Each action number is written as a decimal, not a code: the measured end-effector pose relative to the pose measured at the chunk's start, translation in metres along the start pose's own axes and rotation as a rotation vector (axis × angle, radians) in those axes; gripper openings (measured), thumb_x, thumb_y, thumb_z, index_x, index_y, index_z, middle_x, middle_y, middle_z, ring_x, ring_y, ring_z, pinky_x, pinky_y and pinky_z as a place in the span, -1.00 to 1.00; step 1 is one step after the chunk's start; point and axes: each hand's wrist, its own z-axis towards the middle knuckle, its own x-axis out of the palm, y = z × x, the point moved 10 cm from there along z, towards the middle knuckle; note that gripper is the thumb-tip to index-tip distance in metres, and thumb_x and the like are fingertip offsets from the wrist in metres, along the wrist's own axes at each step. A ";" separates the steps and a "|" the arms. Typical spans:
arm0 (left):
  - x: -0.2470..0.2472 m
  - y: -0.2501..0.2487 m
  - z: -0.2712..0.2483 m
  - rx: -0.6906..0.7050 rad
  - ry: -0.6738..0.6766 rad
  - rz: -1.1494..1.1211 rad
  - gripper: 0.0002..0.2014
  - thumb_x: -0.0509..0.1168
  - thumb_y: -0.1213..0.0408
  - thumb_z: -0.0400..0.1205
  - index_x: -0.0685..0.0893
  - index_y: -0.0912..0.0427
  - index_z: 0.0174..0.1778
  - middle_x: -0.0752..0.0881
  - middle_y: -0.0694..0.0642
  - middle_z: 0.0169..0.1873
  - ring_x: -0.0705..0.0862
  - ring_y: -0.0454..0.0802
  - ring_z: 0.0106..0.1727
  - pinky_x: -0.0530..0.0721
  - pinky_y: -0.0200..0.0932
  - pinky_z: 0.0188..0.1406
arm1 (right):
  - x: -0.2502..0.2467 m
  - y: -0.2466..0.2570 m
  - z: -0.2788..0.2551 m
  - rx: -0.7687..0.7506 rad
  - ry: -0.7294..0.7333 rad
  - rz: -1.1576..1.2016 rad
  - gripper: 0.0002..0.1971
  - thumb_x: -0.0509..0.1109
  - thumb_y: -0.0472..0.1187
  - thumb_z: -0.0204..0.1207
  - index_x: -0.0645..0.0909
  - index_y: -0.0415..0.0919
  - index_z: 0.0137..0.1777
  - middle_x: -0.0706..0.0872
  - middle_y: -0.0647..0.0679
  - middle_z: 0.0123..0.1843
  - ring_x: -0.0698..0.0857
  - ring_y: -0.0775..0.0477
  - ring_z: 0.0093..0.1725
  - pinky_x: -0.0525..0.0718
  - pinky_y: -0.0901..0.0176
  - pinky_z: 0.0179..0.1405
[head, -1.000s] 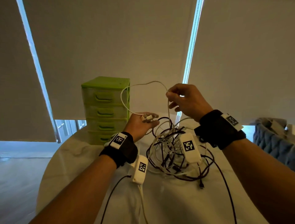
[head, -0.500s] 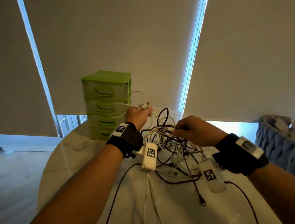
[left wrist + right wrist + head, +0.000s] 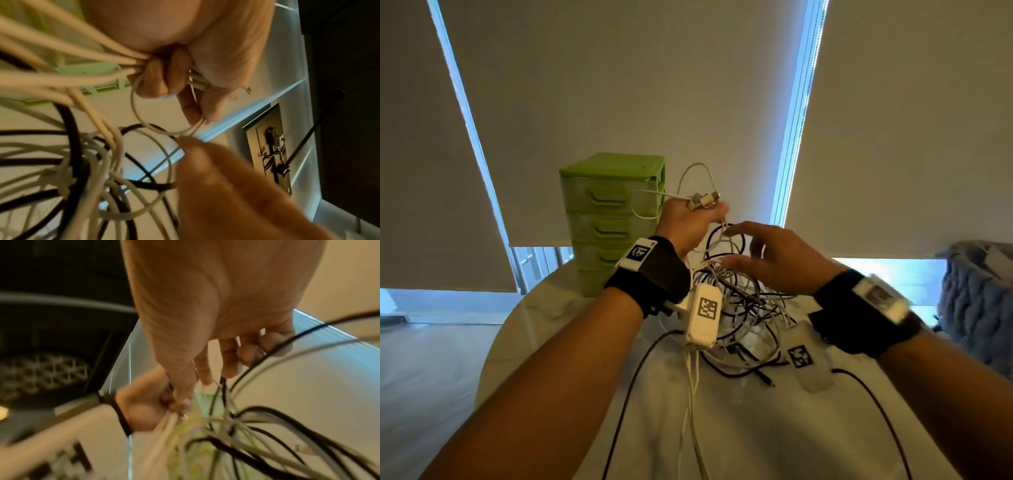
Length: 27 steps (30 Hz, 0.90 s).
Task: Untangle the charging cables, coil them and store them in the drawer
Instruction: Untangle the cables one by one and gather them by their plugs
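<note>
A tangle of white and black charging cables (image 3: 743, 305) lies on the white table (image 3: 756, 431), partly lifted. My left hand (image 3: 690, 224) is raised above it and grips a bunch of white cables with their connectors (image 3: 703, 200) sticking out past the thumb; the left wrist view shows the fingers (image 3: 162, 78) curled round those strands. A white loop (image 3: 697, 171) arches above that hand. My right hand (image 3: 774, 260) hovers over the tangle just right of the left hand, fingers (image 3: 205, 378) loosely spread, index finger and thumb reaching towards the hanging white strands. The green drawer unit (image 3: 613, 219) stands behind, all drawers closed.
A grey-blue knitted object (image 3: 977, 301) sits past the table's right edge. Roller blinds hang behind the table, with bright window gaps between them. White tagged boxes (image 3: 703, 317) and dark leads (image 3: 626, 394) hang from both wrists over the near part of the table.
My right hand has let go of the tangle, opened and moved up towards the left hand. The left hand has lifted its white cables slightly higher.
</note>
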 end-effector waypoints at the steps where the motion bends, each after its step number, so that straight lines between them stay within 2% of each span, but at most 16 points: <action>1: -0.004 -0.002 0.000 0.011 -0.028 -0.015 -0.93 0.45 0.25 0.57 0.75 0.07 -0.23 0.73 -0.09 -0.30 0.60 -0.31 -0.34 0.47 -0.29 -0.36 | 0.007 0.002 0.004 -0.004 0.011 -0.054 -0.69 0.39 0.13 0.54 0.63 0.06 0.22 0.56 0.22 -0.24 0.56 0.23 -0.29 0.51 0.25 -0.18; 3: -0.023 0.001 0.002 0.007 -0.141 -0.079 -0.95 0.46 0.25 0.56 0.77 0.13 -0.20 0.75 -0.09 -0.29 0.63 -0.26 -0.29 0.51 -0.28 -0.34 | 0.003 -0.007 0.006 0.018 -0.049 -0.142 -0.80 0.37 0.02 0.60 0.70 -0.03 0.09 0.58 0.19 -0.26 0.56 0.18 -0.34 0.54 0.18 -0.17; 5: -0.040 0.011 0.005 -0.033 -0.229 -0.139 -0.88 0.45 0.23 0.57 0.78 0.18 -0.06 0.72 -0.13 -0.37 0.57 -0.23 -0.36 0.49 -0.32 -0.46 | -0.007 -0.015 0.005 0.035 -0.092 -0.201 -0.84 0.37 -0.01 0.61 0.71 -0.06 0.02 0.62 0.13 -0.27 0.58 0.14 -0.37 0.56 0.18 -0.19; 8: -0.052 0.024 0.007 -0.123 -0.311 -0.277 -0.83 0.45 0.22 0.57 0.73 0.19 0.02 0.52 -0.21 -0.72 0.31 -0.22 -0.64 0.24 -0.39 -0.68 | -0.022 -0.008 -0.002 -0.036 -0.079 -0.232 -0.88 0.38 -0.06 0.61 0.71 -0.05 -0.04 0.62 0.12 -0.29 0.52 0.23 -0.37 0.47 0.22 -0.23; 10: -0.052 0.028 0.008 -0.172 -0.320 -0.356 -0.81 0.44 0.22 0.58 0.71 0.22 0.04 0.46 -0.19 -0.76 0.18 -0.18 -0.66 0.14 -0.35 -0.71 | -0.041 -0.003 -0.010 -0.098 -0.116 -0.155 -0.93 0.39 -0.13 0.60 0.68 -0.01 -0.10 0.63 0.13 -0.29 0.53 0.21 -0.37 0.41 0.31 -0.28; 14: -0.046 0.032 0.005 -0.217 -0.324 -0.366 -0.86 0.44 0.20 0.58 0.67 0.20 -0.18 0.50 -0.07 -0.54 0.19 -0.16 -0.64 0.15 -0.30 -0.71 | -0.075 -0.015 -0.027 -0.114 -0.251 0.046 -0.90 0.41 -0.24 0.58 0.69 -0.03 -0.13 0.74 0.07 -0.18 0.64 0.14 -0.23 0.53 0.41 -0.24; 16: -0.038 0.030 0.004 -0.234 -0.290 -0.390 -0.87 0.44 0.20 0.58 0.67 0.17 -0.17 0.66 -0.02 -0.40 0.24 -0.18 -0.65 0.18 -0.31 -0.72 | -0.072 -0.020 -0.029 -0.094 -0.236 0.040 -0.92 0.40 -0.23 0.58 0.71 -0.10 -0.11 0.73 0.00 -0.19 0.60 0.11 -0.26 0.51 0.40 -0.23; 18: -0.027 0.024 0.002 -0.210 -0.219 -0.378 -0.88 0.44 0.20 0.58 0.68 0.16 -0.10 0.77 0.03 -0.24 0.25 -0.20 -0.69 0.19 -0.33 -0.73 | -0.057 -0.025 -0.026 -0.057 -0.178 -0.051 -0.93 0.40 -0.19 0.59 0.69 -0.09 -0.11 0.61 0.01 -0.21 0.53 0.12 -0.26 0.46 0.26 -0.18; 20: -0.015 0.017 -0.002 -0.164 -0.140 -0.329 -0.90 0.45 0.21 0.57 0.69 0.14 -0.15 0.80 0.07 -0.20 0.24 -0.17 -0.66 0.19 -0.32 -0.71 | -0.038 -0.027 -0.026 -0.033 -0.116 -0.070 -0.92 0.38 -0.07 0.59 0.65 -0.03 -0.07 0.54 0.03 -0.16 0.52 0.14 -0.19 0.46 0.18 -0.13; 23: 0.005 0.010 -0.010 -0.101 -0.007 -0.259 -0.90 0.46 0.20 0.57 0.72 0.11 -0.23 0.80 0.11 -0.17 0.20 -0.13 -0.58 0.23 -0.28 -0.66 | -0.005 -0.023 -0.024 0.002 -0.030 -0.090 -0.62 0.27 0.30 0.48 0.68 0.07 0.05 0.53 -0.03 -0.05 0.55 0.06 -0.08 0.53 0.17 -0.11; 24: 0.009 0.008 -0.012 -0.080 0.021 -0.237 -0.89 0.46 0.19 0.56 0.74 0.11 -0.23 0.80 0.15 -0.15 0.21 -0.13 -0.58 0.24 -0.26 -0.65 | 0.004 -0.020 -0.021 0.003 -0.020 -0.119 -0.57 0.25 0.33 0.45 0.70 0.07 0.07 0.54 -0.06 -0.05 0.55 0.01 -0.06 0.51 0.15 -0.11; 27: 0.010 -0.003 -0.014 -0.016 0.070 -0.177 -0.86 0.46 0.12 0.56 0.78 0.11 -0.18 0.77 0.22 -0.12 0.23 -0.13 -0.61 0.26 -0.24 -0.58 | 0.006 -0.006 -0.012 0.024 -0.056 -0.099 -0.73 0.35 0.08 0.58 0.76 -0.07 -0.01 0.55 -0.03 -0.12 0.54 0.01 -0.08 0.43 0.19 -0.15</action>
